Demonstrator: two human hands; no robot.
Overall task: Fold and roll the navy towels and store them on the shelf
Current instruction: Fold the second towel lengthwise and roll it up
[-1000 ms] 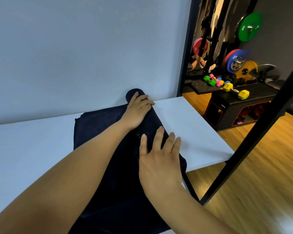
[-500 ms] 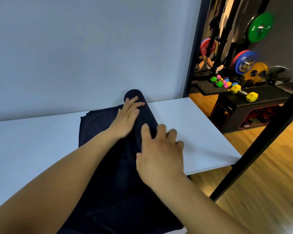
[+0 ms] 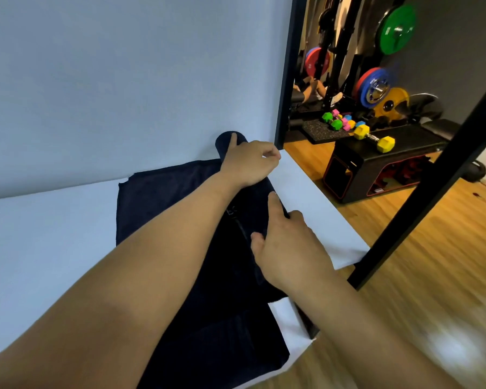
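Note:
A navy towel (image 3: pixel 163 209) lies on the white table (image 3: pixel 40 234), its flat part spread to the left. Its right side is wound into a long roll (image 3: pixel 227 138) that runs away from me to the wall. My left hand (image 3: pixel 249 164) sits on the far end of the roll with its fingers curled over the right side. Closer to me, my right hand (image 3: pixel 289 248) grips the middle of the roll, fingers bent over its right edge and one finger stretched along the top.
A black slanted post (image 3: pixel 421 197) stands at the table's right corner. Behind it are a wooden floor, a black bench (image 3: pixel 376 167) with a yellow dumbbell (image 3: pixel 373 137), and coloured weight plates (image 3: pixel 396 29). A pale wall backs the table.
Both hands lay flat on the roll; their fingers have now curled over its right side. My left hand slid toward the far end of the roll.

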